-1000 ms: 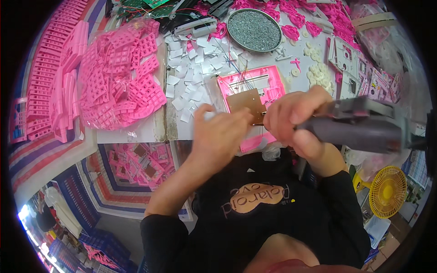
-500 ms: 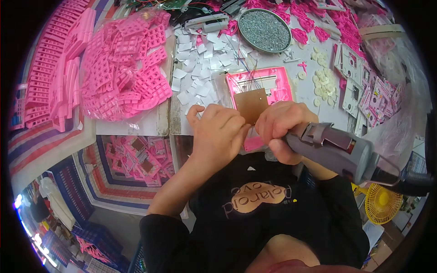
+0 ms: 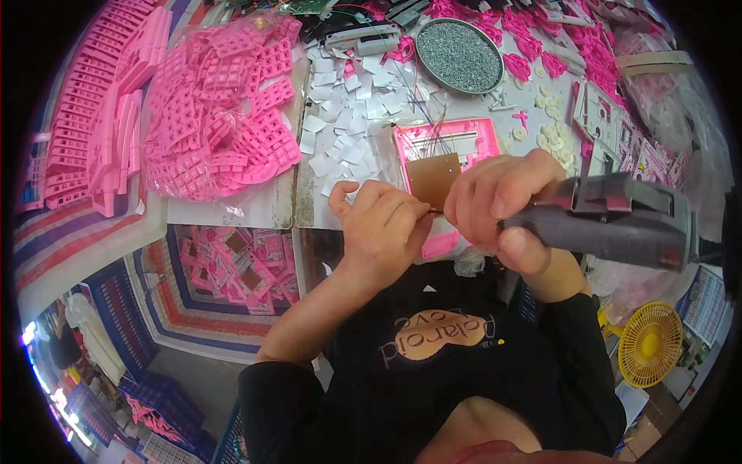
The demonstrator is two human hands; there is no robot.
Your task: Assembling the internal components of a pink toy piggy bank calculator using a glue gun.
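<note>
My right hand (image 3: 506, 201) is wrapped around a grey electric screwdriver (image 3: 618, 220), which lies nearly level and reaches off to the right. Its thin tip points left, toward my left hand (image 3: 382, 228). There, thumb and index finger are pinched together at the tip; whatever they hold is too small to make out. Just beyond my fingers a brown circuit board (image 3: 433, 179) sits on an open pink plastic case (image 3: 485, 138), with thin wires (image 3: 434, 138) rising from it. My hands cover the near part of the case.
Behind the case stands a round dish (image 3: 418, 52) of small screws. White paper pieces (image 3: 340, 124) are scattered to its left, beside a bag of pink keypad parts (image 3: 224, 116). White discs (image 3: 553, 139) lie on the right. Finished-looking pink units (image 3: 243, 267) fill a compartment below.
My right hand has raised the screwdriver and swung it to a more level angle. My left fingers stay pinched near the case. The whole view has shifted slightly.
</note>
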